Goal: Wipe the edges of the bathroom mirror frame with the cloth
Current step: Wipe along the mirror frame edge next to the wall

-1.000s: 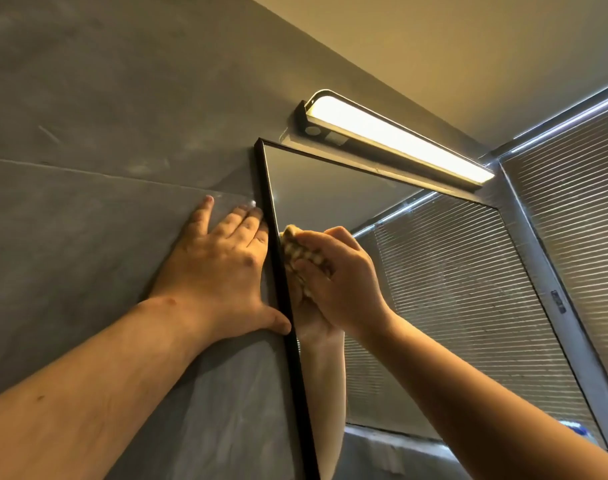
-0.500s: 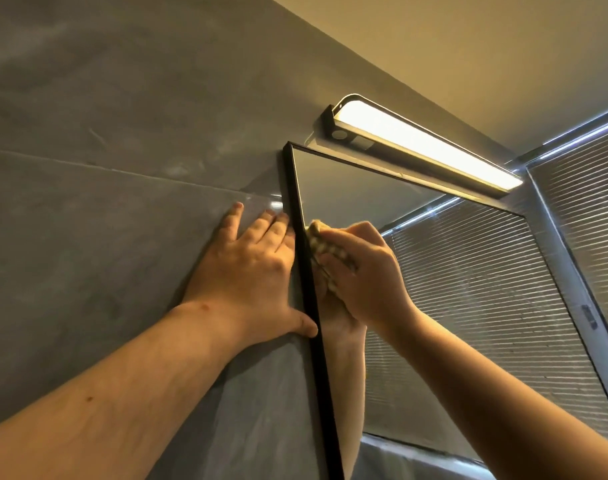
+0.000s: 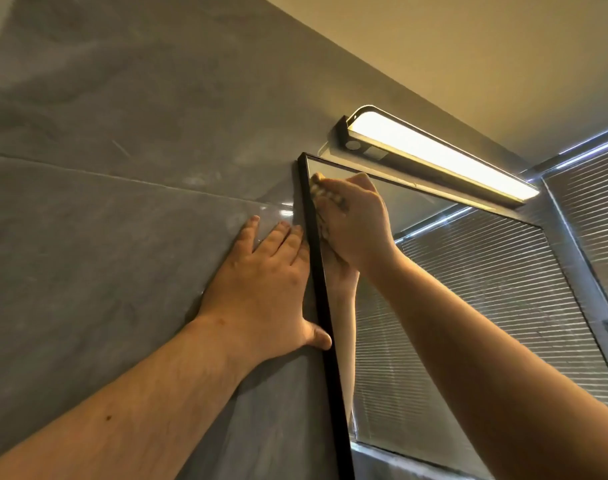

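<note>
The mirror's thin black frame (image 3: 321,306) runs up the grey wall, its top left corner just under the lamp. My right hand (image 3: 356,225) grips a bunched yellowish cloth (image 3: 318,185) and holds it against the inner side of the frame's left edge, close to the top corner. Most of the cloth is hidden in my fist. My left hand (image 3: 264,292) lies flat on the wall tile beside the frame, fingers straight, thumb tip touching the frame's outer side. The mirror glass (image 3: 469,306) reflects my right hand and a window blind.
A lit bar lamp (image 3: 437,155) is fixed to the wall just above the mirror's top edge. Grey wall tiles (image 3: 122,237) fill the left. A window with slatted blinds (image 3: 593,230) stands at the right, and the ceiling (image 3: 469,57) is close overhead.
My right hand has slid the cloth up the frame's left edge, from beside my left fingers to near the top corner. My left hand stays flat on the wall. The view has shifted.
</note>
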### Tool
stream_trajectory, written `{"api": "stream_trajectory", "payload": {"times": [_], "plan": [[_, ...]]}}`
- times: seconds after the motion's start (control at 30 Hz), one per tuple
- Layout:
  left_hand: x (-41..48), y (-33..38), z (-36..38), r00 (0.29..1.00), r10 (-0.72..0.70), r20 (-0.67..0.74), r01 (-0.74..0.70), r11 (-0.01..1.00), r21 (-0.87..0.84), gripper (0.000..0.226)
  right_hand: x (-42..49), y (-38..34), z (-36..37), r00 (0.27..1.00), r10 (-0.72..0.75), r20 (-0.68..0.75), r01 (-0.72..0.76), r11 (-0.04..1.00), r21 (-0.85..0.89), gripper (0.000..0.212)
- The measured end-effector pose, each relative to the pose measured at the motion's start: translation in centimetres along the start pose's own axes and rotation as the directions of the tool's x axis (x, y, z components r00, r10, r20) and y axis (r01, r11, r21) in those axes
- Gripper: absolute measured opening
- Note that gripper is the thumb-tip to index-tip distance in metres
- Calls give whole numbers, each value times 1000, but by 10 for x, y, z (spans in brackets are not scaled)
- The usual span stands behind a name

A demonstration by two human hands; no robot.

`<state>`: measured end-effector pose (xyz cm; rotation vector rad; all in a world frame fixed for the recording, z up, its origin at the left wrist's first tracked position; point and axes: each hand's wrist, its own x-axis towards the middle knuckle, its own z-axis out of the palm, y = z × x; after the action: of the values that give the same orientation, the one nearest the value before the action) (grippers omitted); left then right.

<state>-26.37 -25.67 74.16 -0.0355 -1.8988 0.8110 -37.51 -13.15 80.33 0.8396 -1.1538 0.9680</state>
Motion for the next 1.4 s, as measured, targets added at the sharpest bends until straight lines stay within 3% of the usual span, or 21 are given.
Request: {"api": "stream_trajectory", "payload": {"times": [0.17, 0.3, 0.43, 0.53, 0.77, 0.97, 1.13, 1.4], "plan": [[1, 1, -11, 999, 30, 18, -31, 999, 21, 127, 29, 4, 10, 999, 34, -17, -34, 999, 9, 31], [24, -13, -25, 996, 74, -57, -68, 993, 94, 115, 39, 12, 8, 1000, 18, -1, -18, 1000, -21, 32], [65, -39, -36, 992, -72, 101, 51, 980, 194, 143, 40, 15, 9, 1000, 12, 4, -12, 999, -30, 32], [81, -44, -32, 982, -53, 182, 22, 986, 165, 143, 37, 16, 10, 1000, 2, -10, -2, 1000, -30, 32], [76, -46, -19, 997, 59, 55, -64, 994, 90, 133, 36, 43, 6, 996, -23, -83, 20, 999, -36, 25], [64, -37, -13, 993, 81, 84, -88, 992, 85, 136, 28, 116, -37, 981, 172, -91, -178, 982, -66, 27], [65, -37, -13, 995, 78, 63, -83, 993, 85, 137, 26, 168, -65, 910, 405, -87, -414, 899, -142, 26], [65, -37, -10, 996, 81, 46, -85, 992, 98, 136, 40, 194, -70, 863, 500, -72, -505, 857, -103, 33]]}}
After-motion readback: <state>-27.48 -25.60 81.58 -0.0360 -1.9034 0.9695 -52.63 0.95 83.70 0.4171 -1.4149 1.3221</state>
